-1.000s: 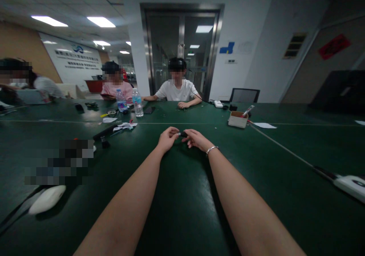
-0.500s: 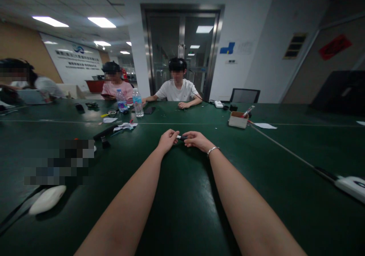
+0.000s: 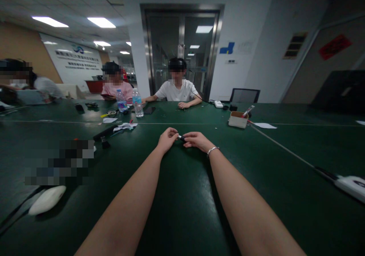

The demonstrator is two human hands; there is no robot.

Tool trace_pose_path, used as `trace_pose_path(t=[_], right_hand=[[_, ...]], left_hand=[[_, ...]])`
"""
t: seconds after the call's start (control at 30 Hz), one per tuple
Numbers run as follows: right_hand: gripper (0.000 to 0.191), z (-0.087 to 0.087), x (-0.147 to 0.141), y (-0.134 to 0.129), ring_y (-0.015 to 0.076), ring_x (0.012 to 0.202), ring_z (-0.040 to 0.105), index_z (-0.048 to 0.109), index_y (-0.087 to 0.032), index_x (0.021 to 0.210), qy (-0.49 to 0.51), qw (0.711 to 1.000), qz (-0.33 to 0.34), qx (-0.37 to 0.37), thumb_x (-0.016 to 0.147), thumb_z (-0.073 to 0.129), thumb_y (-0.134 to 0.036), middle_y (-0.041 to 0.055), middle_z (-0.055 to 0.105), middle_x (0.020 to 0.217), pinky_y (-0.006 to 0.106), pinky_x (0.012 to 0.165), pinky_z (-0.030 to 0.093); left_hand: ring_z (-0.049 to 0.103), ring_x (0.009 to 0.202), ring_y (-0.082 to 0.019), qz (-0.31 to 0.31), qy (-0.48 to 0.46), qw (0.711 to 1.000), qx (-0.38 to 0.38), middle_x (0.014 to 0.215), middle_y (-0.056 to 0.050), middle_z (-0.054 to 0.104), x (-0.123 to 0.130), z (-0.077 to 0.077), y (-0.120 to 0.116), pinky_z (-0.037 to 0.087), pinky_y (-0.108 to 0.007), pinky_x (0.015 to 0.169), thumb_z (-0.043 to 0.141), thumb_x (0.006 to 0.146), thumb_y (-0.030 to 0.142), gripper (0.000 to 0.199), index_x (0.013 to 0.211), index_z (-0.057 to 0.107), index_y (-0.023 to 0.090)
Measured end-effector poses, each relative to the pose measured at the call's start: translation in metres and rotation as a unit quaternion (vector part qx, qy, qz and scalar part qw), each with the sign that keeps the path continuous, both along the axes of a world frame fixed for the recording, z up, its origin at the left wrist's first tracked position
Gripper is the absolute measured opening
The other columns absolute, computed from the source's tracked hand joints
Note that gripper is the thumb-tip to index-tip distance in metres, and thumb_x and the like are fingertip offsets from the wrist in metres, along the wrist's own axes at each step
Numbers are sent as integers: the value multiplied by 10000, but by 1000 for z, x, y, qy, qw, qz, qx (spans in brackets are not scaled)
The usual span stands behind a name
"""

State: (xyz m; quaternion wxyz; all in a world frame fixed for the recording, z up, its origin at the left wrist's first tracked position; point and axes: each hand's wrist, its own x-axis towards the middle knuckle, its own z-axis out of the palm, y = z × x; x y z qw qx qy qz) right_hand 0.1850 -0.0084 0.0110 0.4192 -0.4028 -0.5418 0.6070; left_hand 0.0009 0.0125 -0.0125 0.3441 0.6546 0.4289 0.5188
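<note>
A small black and silver stick-shaped object (image 3: 181, 138) is held between my two hands, above the dark green table (image 3: 176, 195). The fingertips of my left hand (image 3: 168, 139) pinch its silver end. My right hand (image 3: 196, 140), with a silver bracelet at the wrist, grips the black end between thumb and fingers. What exactly the object is cannot be made out.
Two plastic bottles (image 3: 138, 103) stand at the back left, near crumpled paper (image 3: 125, 126). A small box (image 3: 238, 120) holding a pen-like item lies back right. White devices (image 3: 48, 200) sit left and right. A person (image 3: 178, 90) sits opposite, others further left.
The small object tilts slightly more, its black end a little lower. The fingers of both hands have shifted slightly around it.
</note>
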Motion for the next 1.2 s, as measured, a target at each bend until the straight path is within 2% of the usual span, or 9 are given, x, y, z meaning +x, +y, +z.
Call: trace_pose_path(t=[0.2,0.43,0.67,0.77,0.97,1.1,1.2], right_hand=[[215,-1,0,1,145,623,695,628,-70,953,-4,1000,3,2,745,653,-19,74,691,728,232,641,602],[183,-3,0,3,138,590,687,621,-73,913,18,1000,-15,1,744,660,-15,71,680,723,222,600,603],[204,-3,0,4,134,617,688,622,-92,903,13,1000,-9,10,721,684,-23,60,679,781,241,626,612],[211,-4,0,3,131,617,686,618,-91,904,13,1000,-12,13,717,692,-29,61,674,784,241,626,612],[202,-5,-1,4,123,627,684,617,-108,871,10,1000,-10,17,705,689,-18,51,670,806,232,639,607],[218,-5,-4,5,125,625,681,628,-115,857,-4,1000,-16,25,676,721,-37,43,666,789,236,615,607],[249,-4,-7,6,114,635,672,655,-113,857,-14,999,-22,45,635,748,-47,54,673,856,229,607,599]], left_hand=[[554,579,-114,-9,14,1000,5,653,-4,608,0,1,-1,441,-236,558,590,750,417,254,800,623,170],[609,710,-141,-49,-13,999,-16,779,-47,671,-1,5,-4,486,-279,679,641,699,247,207,883,657,152],[625,808,-169,-56,-18,998,-3,890,-70,683,-4,6,-4,487,-318,759,670,684,264,253,914,662,159],[620,762,-154,-62,-17,998,10,824,-46,673,-4,7,-6,486,-307,744,655,693,259,278,956,651,169],[587,680,-145,-20,19,999,26,746,-43,670,-3,4,-2,464,-275,666,648,700,345,240,853,689,164],[569,641,-140,0,6,1000,14,694,-42,657,-3,3,1,445,-262,624,657,683,401,283,810,686,150],[560,635,-134,-1,-7,1000,12,703,-40,656,-3,4,2,439,-251,598,657,676,422,296,794,674,150]])
